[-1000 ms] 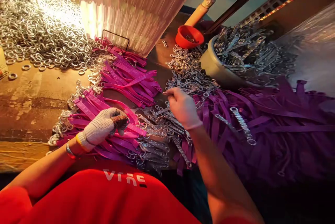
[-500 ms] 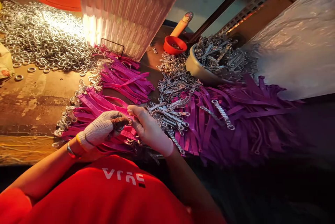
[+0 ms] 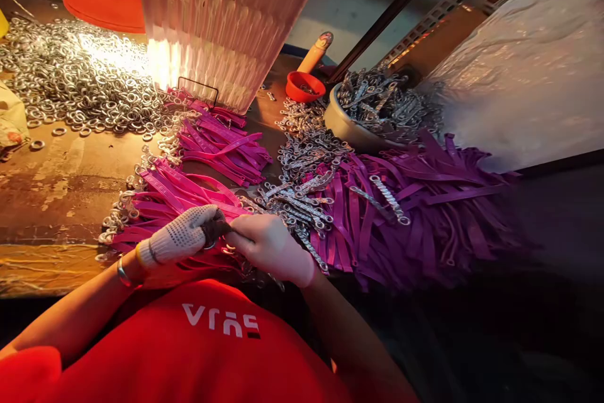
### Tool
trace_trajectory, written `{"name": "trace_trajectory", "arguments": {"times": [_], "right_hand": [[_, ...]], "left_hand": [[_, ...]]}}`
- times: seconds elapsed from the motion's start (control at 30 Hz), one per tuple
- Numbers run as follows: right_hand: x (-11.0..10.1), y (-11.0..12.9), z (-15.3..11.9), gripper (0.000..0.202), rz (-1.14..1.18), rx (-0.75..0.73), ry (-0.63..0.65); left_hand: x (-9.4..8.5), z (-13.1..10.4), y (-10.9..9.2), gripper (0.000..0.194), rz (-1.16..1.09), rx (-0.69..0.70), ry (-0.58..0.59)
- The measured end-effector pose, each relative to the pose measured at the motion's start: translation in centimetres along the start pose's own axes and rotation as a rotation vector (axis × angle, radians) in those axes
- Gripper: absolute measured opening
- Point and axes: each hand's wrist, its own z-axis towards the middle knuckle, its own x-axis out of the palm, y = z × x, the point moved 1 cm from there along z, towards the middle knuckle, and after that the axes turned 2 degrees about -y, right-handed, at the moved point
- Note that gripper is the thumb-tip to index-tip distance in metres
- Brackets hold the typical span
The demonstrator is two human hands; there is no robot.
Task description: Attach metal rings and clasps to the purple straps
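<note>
My left hand (image 3: 182, 236), in a white dotted work glove with dark, worn fingertips, is closed in front of my body. My right hand (image 3: 271, 246), pale and seemingly in a thin glove, meets it fingertip to fingertip, also closed. What lies between the fingers is small and mostly hidden; a bit of round metal shows under the left fingers. Bright pink straps (image 3: 163, 192) with metal rings at their left ends lie beneath and beyond both hands. Just right of the right hand is a heap of twisted metal links (image 3: 287, 202).
Loose metal rings (image 3: 108, 101) cover the back left of the table. A ribbed clear sheet (image 3: 226, 19) stands behind the pink straps. Purple straps (image 3: 425, 202) spread at right, before a tub (image 3: 346, 123) of metal links. A red bowl (image 3: 297, 93) sits beside it.
My right hand has turned, its fingers now curled down against the left fingertips rather than raised. The whole view has shifted slightly, with the right-side objects appearing further left.
</note>
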Motion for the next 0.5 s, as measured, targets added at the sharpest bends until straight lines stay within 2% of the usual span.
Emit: {"name": "trace_trajectory", "arguments": {"times": [0.07,0.13,0.23,0.3,0.37,0.5], "right_hand": [[-0.1,0.0,0.0,0.042,0.099,0.032,-0.016],[0.0,-0.1,-0.1,0.043,0.186,0.072,-0.034],[0.3,-0.5,-0.1,0.04,0.288,0.091,0.031],[0.4,-0.6,-0.1,0.04,0.289,0.055,0.049],[0.4,-0.6,0.0,0.042,0.153,-0.006,-0.065],[1.2,-0.4,-0.2,0.041,-0.31,-0.122,-0.424]], "left_hand": [[0.1,0.2,0.2,0.023,-0.063,-0.056,0.051],[-0.1,0.4,0.5,0.028,-0.046,-0.048,0.068],[-0.4,0.6,0.7,0.033,-0.04,-0.008,0.135],[-0.4,0.5,0.6,0.035,-0.13,-0.061,0.183],[0.0,0.5,0.3,0.038,-0.281,-0.149,0.173],[1.2,1.0,-0.3,0.04,-0.567,-0.259,-0.007]]}}
